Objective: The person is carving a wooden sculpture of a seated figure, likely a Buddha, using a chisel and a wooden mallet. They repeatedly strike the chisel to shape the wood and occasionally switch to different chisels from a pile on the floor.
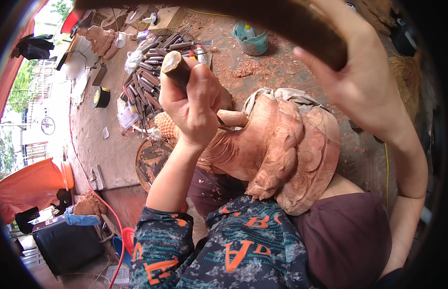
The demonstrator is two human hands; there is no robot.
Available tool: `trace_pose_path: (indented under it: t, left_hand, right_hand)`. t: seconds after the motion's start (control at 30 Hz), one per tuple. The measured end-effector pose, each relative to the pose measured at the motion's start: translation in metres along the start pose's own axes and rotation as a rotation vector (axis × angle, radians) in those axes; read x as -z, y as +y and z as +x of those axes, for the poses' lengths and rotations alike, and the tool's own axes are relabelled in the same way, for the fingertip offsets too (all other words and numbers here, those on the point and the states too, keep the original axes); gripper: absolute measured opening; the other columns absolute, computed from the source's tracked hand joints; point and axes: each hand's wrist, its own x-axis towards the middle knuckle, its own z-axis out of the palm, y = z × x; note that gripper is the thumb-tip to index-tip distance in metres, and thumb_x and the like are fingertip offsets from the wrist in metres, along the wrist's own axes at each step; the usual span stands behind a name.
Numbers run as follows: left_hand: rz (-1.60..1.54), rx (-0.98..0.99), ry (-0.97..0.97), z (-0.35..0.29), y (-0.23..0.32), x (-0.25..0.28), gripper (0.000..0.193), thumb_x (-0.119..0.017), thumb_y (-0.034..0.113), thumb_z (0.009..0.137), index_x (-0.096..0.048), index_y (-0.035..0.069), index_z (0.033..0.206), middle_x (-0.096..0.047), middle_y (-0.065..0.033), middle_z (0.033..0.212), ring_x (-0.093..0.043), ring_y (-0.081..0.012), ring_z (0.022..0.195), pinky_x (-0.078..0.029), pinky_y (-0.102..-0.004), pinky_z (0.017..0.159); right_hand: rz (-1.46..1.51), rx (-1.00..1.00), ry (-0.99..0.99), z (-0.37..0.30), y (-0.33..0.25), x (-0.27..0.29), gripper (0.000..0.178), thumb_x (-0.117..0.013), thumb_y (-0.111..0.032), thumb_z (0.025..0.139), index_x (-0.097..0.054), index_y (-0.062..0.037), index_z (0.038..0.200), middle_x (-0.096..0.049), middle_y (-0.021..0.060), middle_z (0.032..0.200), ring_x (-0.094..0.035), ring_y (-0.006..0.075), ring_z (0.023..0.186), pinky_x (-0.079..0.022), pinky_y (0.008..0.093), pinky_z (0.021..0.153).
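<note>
Clock datum: directions read from the middle of the carving; 12 points away from the person.
Carving: reddish-brown wooden carving (277,144), slightly right of view centre, against the person's legs; surface cut in folds and ridges.
Bumpy end: rounded knobbly wood (164,125) between 9 and 10 o'clock; its join with the carving is hidden by the left forearm.
Left grip: left hand (197,106) at 10 o'clock, fingers together, clamped on a chisel (177,71); pale butt of handle faces up.
Chisel blade: thin, dark, emerges below the hand and meets the carving; depth of contact cannot be told.
Right grip: right hand (359,77) between 1 and 2 o'clock, raised, clamped on a dark wooden club (282,24); thumb stands off it, other fingers partly cut off by view.
Club: blurred, extends toward 11 o'clock, well apart from the chisel butt.
Tool heap: brown-handled tools (149,79) at 10 o'clock, on the floor (214,58).
Basket: teal, bottle inside (251,43), between 11 and 12 o'clock.
Cloth: grey, crumpled (301,96), at 1 o'clock, just beside the carving.
Tin: round, black (101,97), between 9 and 10 o'clock.
Tray: round, rim (137,161) at 9 o'clock, dark pieces inside.
</note>
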Motion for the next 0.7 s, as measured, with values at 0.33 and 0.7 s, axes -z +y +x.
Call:
trace_pose_path:
  t: [0.33,0.7]
  left_hand:
    - [0.043,-0.034,-0.024,-0.007,0.000,0.001,0.014,-0.046,0.019,0.094,-0.042,0.009,0.084,-0.034,0.0017,0.053,-0.026,-0.0046,0.037,-0.018,-0.0192,0.031]
    - [0.049,-0.138,-0.105,-0.018,-0.004,0.001,0.016,-0.050,0.024,0.092,-0.041,0.011,0.089,-0.032,0.0021,0.053,-0.024,-0.0045,0.038,-0.018,-0.0189,0.031]
  right_hand:
    - [0.157,-0.102,0.007,-0.001,-0.005,0.013,0.037,-0.060,0.003,0.078,-0.051,-0.0007,0.114,-0.064,0.0094,0.091,-0.063,0.0175,0.083,-0.048,0.0311,0.070]
    - [0.041,0.166,0.080,-0.008,-0.001,0.002,0.044,-0.056,0.008,0.072,-0.053,-0.0054,0.113,-0.061,0.0149,0.097,-0.063,0.0266,0.089,-0.049,0.0325,0.075]
